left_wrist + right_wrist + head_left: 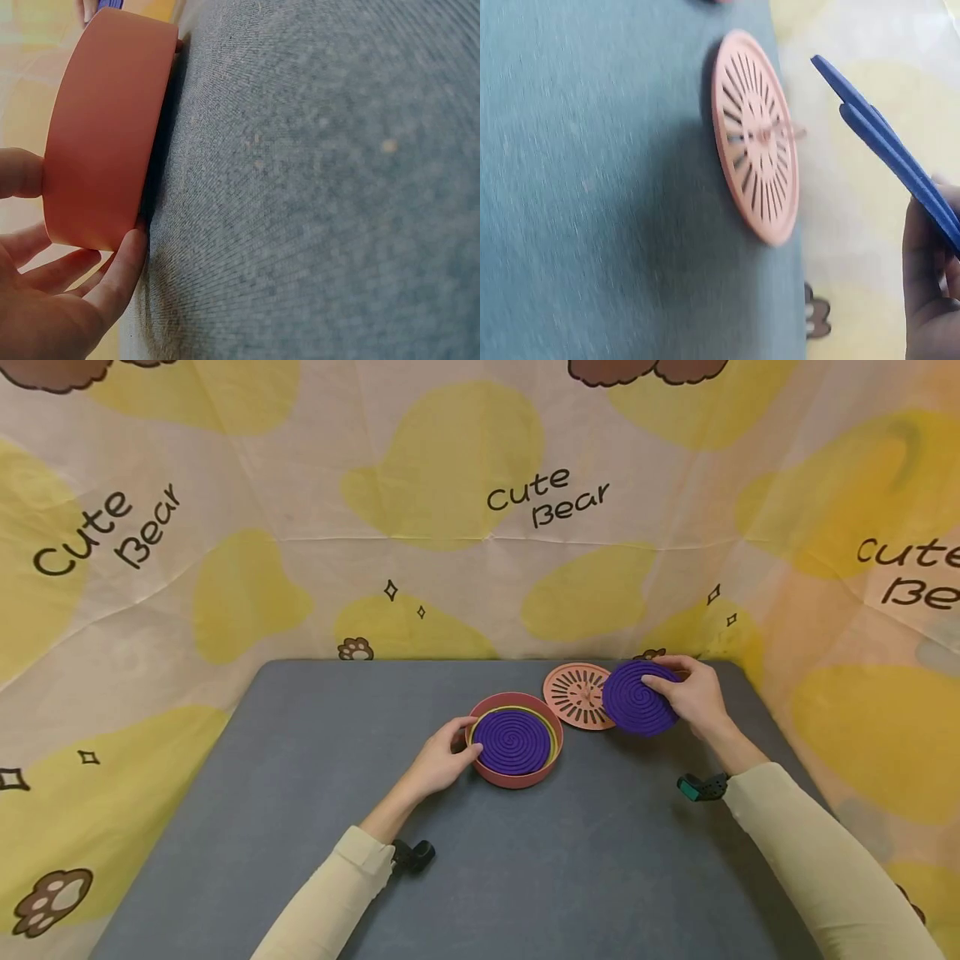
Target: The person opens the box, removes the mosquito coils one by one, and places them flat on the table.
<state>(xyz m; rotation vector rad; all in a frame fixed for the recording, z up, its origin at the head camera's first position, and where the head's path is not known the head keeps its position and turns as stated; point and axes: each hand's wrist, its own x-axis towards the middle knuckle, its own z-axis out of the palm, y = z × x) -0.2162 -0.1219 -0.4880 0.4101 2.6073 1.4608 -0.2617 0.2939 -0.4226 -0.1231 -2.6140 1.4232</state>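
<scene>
My left hand holds the left side of a round reddish-pink mosquito coil box, thumb at the rim. In the left wrist view its fingers curl about the box wall, one fingertip down by the tabletop. Inside the box lies a purple mosquito coil with a yellow ring around it. Above the table at the right, my right hand pinches another purple mosquito coil. Edge-on in the right wrist view, that held coil shows two layers parting at the far end.
A pink slotted disc with a small spike at its centre lies behind the box, partly covered by the held coil in the head view. The grey table meets a patterned cloth at the back.
</scene>
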